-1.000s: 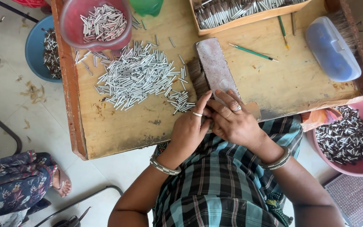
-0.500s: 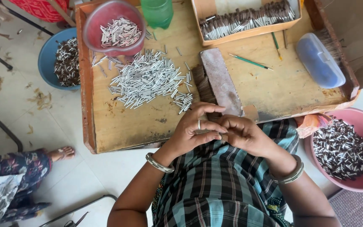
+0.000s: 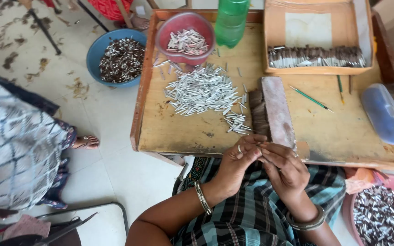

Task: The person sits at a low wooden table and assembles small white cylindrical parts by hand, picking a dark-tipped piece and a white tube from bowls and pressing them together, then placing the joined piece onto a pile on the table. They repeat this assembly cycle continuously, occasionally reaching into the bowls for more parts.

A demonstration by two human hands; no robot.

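Listing by size, largest first:

Bench [image 3: 192, 132]: low wooden tray-top with raised rim, bearing most of the stock; its right end runs out of frame.

Wooden box [image 3: 318, 27] at the far right of the bench: one packed row of dark-tipped sticks along its near wall, the rest of its floor bare. Judged: finished pieces, with much room left.

Blue basin [image 3: 94, 50] on the floor to the left, holding mixed dark and pale sticks; pink basin [image 3: 349, 214] at lower right, cut off by the frame edge, with similar contents. Whether these are waste or supply cannot be told.

Red bowl [image 3: 163, 32] at the bench's far edge, partly filled with pale sticks.

Loose heap of pale sticks [image 3: 201, 91] mid-bench, unsorted; judged as work still outstanding, and the larger share.

Wooden block [image 3: 277, 109] with dark bristle-like matter along its left side; its use is unclear.

Left hand [image 3: 238, 159] and right hand [image 3: 283, 168]: held together at the bench's near edge, fingers curled and meeting at the tips. A small piece appears pinched between them, but it is hidden by the fingers and cannot be identified.

Green bottle [image 3: 231, 23], top cut off.
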